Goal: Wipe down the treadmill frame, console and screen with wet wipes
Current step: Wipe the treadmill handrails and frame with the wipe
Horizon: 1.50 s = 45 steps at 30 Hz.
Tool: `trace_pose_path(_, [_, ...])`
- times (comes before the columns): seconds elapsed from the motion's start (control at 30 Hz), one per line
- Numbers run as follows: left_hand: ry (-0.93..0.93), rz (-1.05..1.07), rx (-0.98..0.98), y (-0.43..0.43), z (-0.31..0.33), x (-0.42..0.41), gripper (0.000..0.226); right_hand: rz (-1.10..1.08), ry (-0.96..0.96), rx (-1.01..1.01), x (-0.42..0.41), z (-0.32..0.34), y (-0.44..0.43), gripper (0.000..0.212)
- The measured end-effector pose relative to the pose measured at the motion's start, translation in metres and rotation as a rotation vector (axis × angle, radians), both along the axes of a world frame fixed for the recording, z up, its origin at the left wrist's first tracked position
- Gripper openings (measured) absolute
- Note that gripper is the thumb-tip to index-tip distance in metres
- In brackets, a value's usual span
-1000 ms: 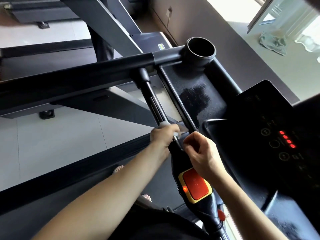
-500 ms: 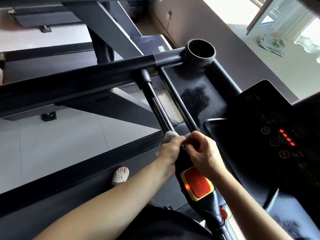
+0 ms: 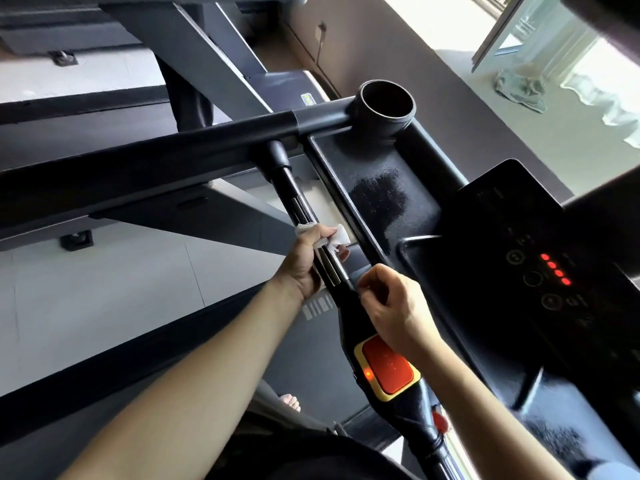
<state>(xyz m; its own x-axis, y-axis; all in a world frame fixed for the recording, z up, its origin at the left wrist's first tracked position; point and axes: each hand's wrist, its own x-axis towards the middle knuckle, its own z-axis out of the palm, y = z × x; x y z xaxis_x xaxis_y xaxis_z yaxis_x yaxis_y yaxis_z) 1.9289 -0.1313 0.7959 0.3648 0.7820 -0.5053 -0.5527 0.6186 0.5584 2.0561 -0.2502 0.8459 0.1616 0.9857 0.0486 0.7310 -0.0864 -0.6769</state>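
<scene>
Mid-frame, our left hand (image 3: 304, 259) clamps the wet wipe (image 3: 338, 237) round the handlebar (image 3: 298, 202); our right hand (image 3: 394, 306) curls just below, grip unclear.

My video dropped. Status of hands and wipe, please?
Left hand grips white wet wipe around black-and-chrome handle bar. Right hand curled beside bar. Grip unclear.

Home room, by the look of it. Treadmill (image 3: 173, 161) on pale tiled floor (image 3: 104, 289). Glass door (image 3: 512, 32), cloth (image 3: 519, 90) dumped beside it.
</scene>
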Motion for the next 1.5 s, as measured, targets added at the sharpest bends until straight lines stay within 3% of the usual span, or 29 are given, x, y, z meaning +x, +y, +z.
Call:
trace_pose_path(0.07, [0.023,-0.021,-0.030,-0.011,-0.003,0.005,0.039,0.007,-0.034,0.038,-0.001,-0.003,-0.002,0.012])
trace_pose_path(0.13, [0.088,-0.104,-0.019,-0.032,-0.002,0.009,0.034,0.052,-0.127,0.060,-0.004,-0.006,-0.006,0.005])
trace_pose_path(0.33, [0.309,-0.042,-0.113,-0.098,0.010,0.021,0.019,0.092,-0.602,-0.106,-0.011,0.002,-0.031,0.044])
trace_pose_path(0.47, [0.517,-0.130,-0.074,-0.080,0.019,0.018,0.017,0.115,-0.636,-0.249,-0.008,0.012,-0.032,0.045])
trace_pose_path(0.6, [0.583,-0.101,-0.091,-0.045,0.030,0.015,0.009,0.154,-0.649,-0.277,-0.001,0.015,-0.026,0.051])
trace_pose_path(0.7, [0.510,-0.131,-0.044,-0.011,0.030,0.002,0.021,0.169,-0.648,-0.286,0.001,0.015,-0.025,0.053])
trace_pose_path(0.77, [0.330,-0.113,0.006,-0.005,0.025,-0.002,0.010,0.169,-0.632,-0.287,0.001,0.016,-0.025,0.053])
trace_pose_path(0.83, [0.084,-0.023,-0.031,-0.016,0.016,0.001,0.013,0.157,-0.622,-0.277,0.001,0.016,-0.026,0.054])
trace_pose_path(0.9, [-0.036,-0.006,-0.041,-0.034,0.002,0.007,0.019,0.149,-0.623,-0.266,0.000,0.016,-0.026,0.054])
trace_pose_path(1.0, [-0.021,-0.255,0.088,-0.063,-0.003,0.011,0.037,0.145,-0.610,-0.261,-0.001,0.016,-0.025,0.049])
trace_pose_path(1.07, [0.101,-0.259,0.076,-0.078,0.002,0.011,0.039,0.147,-0.611,-0.271,0.000,0.016,-0.024,0.048])
trace_pose_path(1.1, [0.256,-0.232,0.095,-0.082,0.004,0.008,0.035,0.148,-0.618,-0.276,0.001,0.016,-0.023,0.051])
trace_pose_path(1.17, [0.608,-0.298,0.306,-0.084,0.011,-0.011,0.035,0.140,-0.622,-0.289,0.002,0.016,-0.021,0.055])
trace_pose_path(1.27, [0.851,-0.657,0.640,-0.073,0.022,-0.041,0.048,0.108,-0.579,-0.300,0.003,0.018,-0.018,0.050])
trace_pose_path(1.37, [1.190,-0.582,0.754,-0.053,0.035,-0.057,0.054,0.013,-0.493,-0.177,-0.003,0.021,-0.014,0.033])
trace_pose_path(1.43, [1.302,-0.566,0.826,-0.043,0.045,-0.062,0.048,-0.082,-0.325,-0.067,-0.012,0.024,-0.008,0.026])
trace_pose_path(1.5, [1.351,-0.670,0.883,-0.038,0.054,-0.066,0.044,-0.136,-0.012,-0.061,-0.026,0.028,0.001,0.026])
